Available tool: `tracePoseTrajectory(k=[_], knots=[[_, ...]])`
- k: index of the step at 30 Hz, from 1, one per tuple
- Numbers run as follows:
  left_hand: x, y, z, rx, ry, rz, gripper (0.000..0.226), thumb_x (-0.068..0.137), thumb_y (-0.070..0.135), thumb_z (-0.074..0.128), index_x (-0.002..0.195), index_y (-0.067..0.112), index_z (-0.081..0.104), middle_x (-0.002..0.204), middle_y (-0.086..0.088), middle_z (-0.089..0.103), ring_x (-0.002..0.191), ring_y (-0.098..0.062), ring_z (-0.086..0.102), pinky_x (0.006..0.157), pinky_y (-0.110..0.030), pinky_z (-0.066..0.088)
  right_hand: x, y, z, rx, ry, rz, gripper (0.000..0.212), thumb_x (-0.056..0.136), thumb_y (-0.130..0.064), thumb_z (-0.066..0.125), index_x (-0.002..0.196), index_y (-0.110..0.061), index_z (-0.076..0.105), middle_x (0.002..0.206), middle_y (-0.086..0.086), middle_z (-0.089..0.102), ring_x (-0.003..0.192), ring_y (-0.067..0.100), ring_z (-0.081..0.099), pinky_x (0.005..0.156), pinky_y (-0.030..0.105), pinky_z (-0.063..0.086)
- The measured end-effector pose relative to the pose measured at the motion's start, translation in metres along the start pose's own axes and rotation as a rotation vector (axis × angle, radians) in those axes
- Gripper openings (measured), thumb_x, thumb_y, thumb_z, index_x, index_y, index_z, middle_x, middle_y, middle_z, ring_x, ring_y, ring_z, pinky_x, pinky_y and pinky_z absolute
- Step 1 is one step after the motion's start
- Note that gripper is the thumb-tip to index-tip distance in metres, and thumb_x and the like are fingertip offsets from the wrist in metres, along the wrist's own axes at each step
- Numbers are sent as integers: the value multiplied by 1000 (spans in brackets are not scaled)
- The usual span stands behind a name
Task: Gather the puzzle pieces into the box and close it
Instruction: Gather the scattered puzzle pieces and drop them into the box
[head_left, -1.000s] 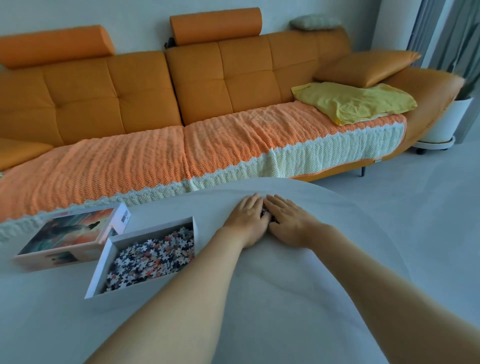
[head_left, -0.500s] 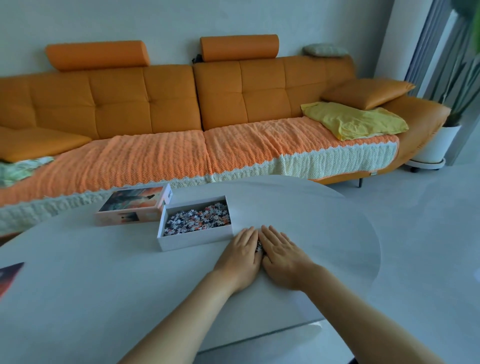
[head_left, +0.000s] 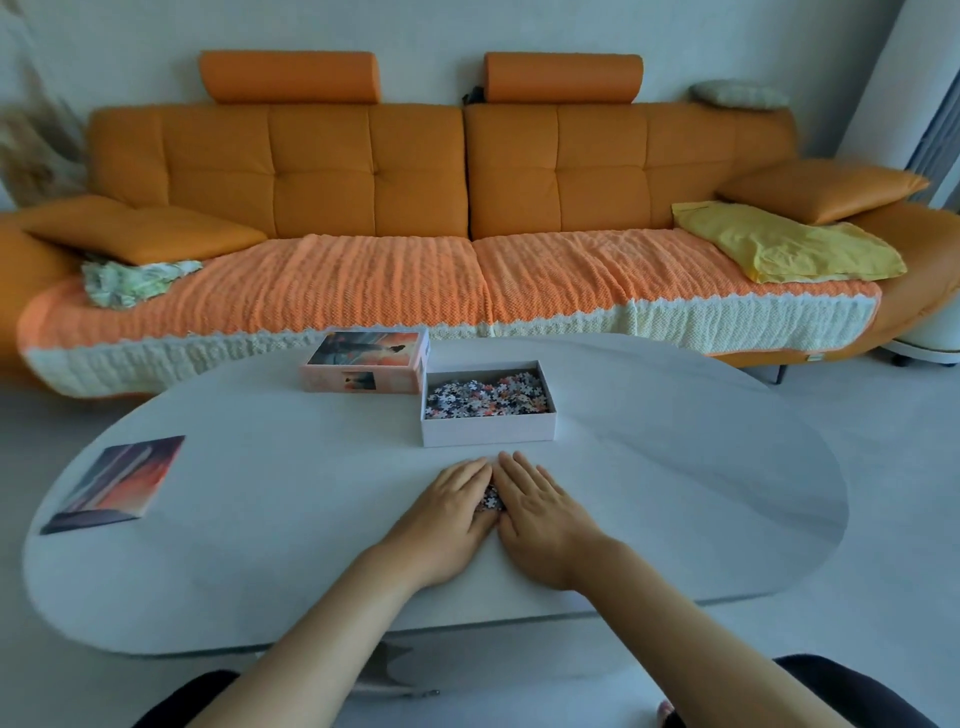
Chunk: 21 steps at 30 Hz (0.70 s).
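Head view, sweeping from the left: a flat sunset-coloured reference print (head_left: 111, 483) lies near the left end of the pale oval table (head_left: 260, 561), well apart from the work. Next, the picture-printed cardboard lid (head_left: 363, 362) sits top-up just beside the open white cardboard box (head_left: 488, 434), parked there, I'd say, so the tray stays free, and it's already carpeted with loose pieces. Just in front of the box's near wall, the left hand (head_left: 447, 514) and right hand (head_left: 543, 512) lie flat, fingers straight, inner edges together. They're corralling a small heap of black, white and orange puzzle pieces (head_left: 490, 501) that peeps out between them, a fence so nothing strays. Half a second back that pair sat off the box's near right corner. Now it's squarely before the box, and the print has come fully into view.
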<state>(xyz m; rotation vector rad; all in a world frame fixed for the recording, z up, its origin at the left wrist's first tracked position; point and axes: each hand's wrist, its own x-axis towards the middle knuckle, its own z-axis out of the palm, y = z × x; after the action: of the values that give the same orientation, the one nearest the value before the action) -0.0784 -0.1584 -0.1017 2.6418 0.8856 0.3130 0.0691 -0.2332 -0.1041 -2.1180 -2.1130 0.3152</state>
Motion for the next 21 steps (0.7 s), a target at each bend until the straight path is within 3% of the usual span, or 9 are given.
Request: tracePoseTrajectory(k=[4, 8, 10, 13, 16, 21], knots=[[5, -13, -12, -63, -44, -45, 62, 102, 33, 44, 155, 16, 16, 160, 5, 17, 146, -9, 10, 113, -15, 3, 14, -8, 2, -11, 2, -19, 87, 78, -51, -7, 155, -11, -1, 163, 6, -7, 149, 17, -12, 121, 32, -7], [11, -22, -21, -103, -84, -75, 60, 101, 32, 46, 154, 18, 22, 159, 6, 22, 145, -9, 15, 117, -21, 10, 25, -9, -3, 35, -54, -25, 61, 102, -30, 24, 155, -11, 0, 163, 6, -5, 149, 19, -10, 122, 36, -3], [11, -26, -29, -159, -79, -86, 57, 101, 29, 48, 152, 21, 26, 158, 9, 25, 143, -6, 20, 112, -15, 12, 29, -12, -14, 176, -61, -70, 60, 100, -22, 33, 155, -16, 8, 162, 4, 7, 150, 19, -1, 122, 38, 4], [8, -34, -42, -229, -50, -119, 52, 101, 32, 47, 150, 29, 32, 156, 19, 25, 140, -2, 27, 111, -17, 18, 31, -9, -42, 378, -79, -27, 55, 98, -13, 39, 151, -27, 28, 153, -7, 32, 140, 11, 28, 112, 20, 18], [5, -45, -55, -217, -66, -141, 57, 96, 40, 56, 148, 37, 35, 154, 23, 26, 137, -2, 32, 111, -22, 25, 27, 8, -60, 375, -85, 87, 47, 99, -19, 42, 143, -37, 42, 146, -13, 42, 122, 11, 48, 98, 20, 32], [-3, -56, -60, -38, -219, -155, 93, 76, 58, 72, 152, 31, 26, 150, 17, 26, 141, -7, 15, 116, -29, 20, 23, 25, -64, 139, -131, 129, 54, 89, -38, 63, 140, -34, 45, 130, -10, 45, 103, 10, 53, 94, 26, 43]])
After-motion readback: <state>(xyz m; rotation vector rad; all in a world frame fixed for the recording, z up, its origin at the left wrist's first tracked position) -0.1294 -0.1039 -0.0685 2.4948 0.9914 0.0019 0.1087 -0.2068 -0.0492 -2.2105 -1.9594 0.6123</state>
